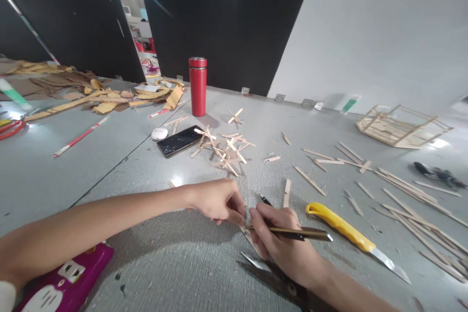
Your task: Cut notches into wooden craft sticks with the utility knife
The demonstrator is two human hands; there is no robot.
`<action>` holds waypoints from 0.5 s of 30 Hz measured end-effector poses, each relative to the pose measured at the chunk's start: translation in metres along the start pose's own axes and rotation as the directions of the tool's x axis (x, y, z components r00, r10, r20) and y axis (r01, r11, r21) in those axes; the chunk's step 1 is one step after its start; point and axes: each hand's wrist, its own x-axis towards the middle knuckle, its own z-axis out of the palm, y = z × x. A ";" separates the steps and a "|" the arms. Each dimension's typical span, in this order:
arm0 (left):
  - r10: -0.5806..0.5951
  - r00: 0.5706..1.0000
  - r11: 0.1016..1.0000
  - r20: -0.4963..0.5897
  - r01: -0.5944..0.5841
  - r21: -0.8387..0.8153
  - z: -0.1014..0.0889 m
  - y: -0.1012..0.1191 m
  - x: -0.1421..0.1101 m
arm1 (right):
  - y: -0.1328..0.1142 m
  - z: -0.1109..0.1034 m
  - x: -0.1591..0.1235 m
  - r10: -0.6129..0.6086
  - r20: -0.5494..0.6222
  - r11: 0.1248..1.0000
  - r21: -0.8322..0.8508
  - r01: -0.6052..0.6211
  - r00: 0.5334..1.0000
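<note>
My left hand (221, 202) is closed in a pinch at the end of a thin wooden strip (252, 241) low over the table. My right hand (281, 239) meets it there, its fingers wrapped round a dark and gold pen (302, 232). A black pointed tip also sticks out above the right fingers; whether it is a second tool I cannot tell. Under the right hand lies a black-handled tool with a metal tip (255, 261), partly hidden. A yellow-handled knife (343, 226) rests to the right. Beyond the hands is a loose pile of wooden sticks (226, 151).
Behind the pile stand a red flask (198, 87) and a phone (180, 141) beside a white case (160, 133). Many strips (413, 219) and a wooden frame model (398, 126) are on the right. A purple case (69, 278) lies front left, cardboard scraps (106, 102) back left.
</note>
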 end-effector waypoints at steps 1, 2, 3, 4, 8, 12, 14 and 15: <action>0.000 1.000 1.000 -0.003 0.000 0.003 0.000 0.000 0.000 | 0.000 0.000 0.000 0.000 -0.002 1.000 -0.001 0.000 1.000; -0.001 1.000 1.000 -0.005 0.001 0.005 0.000 0.000 0.000 | 0.000 0.000 0.000 -0.001 -0.003 1.000 -0.003 0.001 1.000; -0.001 1.000 1.000 -0.007 0.001 0.008 0.001 0.000 0.000 | 0.000 0.000 0.000 -0.002 -0.003 1.000 -0.005 0.002 1.000; -0.002 1.000 1.000 -0.008 0.002 0.011 0.001 0.001 0.000 | 0.000 0.000 -0.001 -0.002 -0.002 1.000 -0.007 0.002 1.000; 0.000 1.000 1.000 -0.010 0.000 0.027 0.001 0.002 0.001 | 0.002 0.001 0.000 0.006 0.004 1.000 -0.004 -0.006 1.000; -0.024 1.000 0.999 0.009 0.023 0.048 0.001 0.002 0.001 | 0.001 0.001 0.001 0.021 0.017 0.999 -0.029 -0.020 1.000; -0.069 0.997 0.995 0.035 0.066 0.069 0.002 0.001 0.001 | -0.002 -0.001 0.001 0.008 0.037 0.998 -0.064 -0.006 0.999; -0.097 0.994 0.992 0.051 0.092 0.080 0.002 0.001 0.001 | -0.004 -0.002 0.001 -0.002 0.049 0.996 -0.086 0.006 0.999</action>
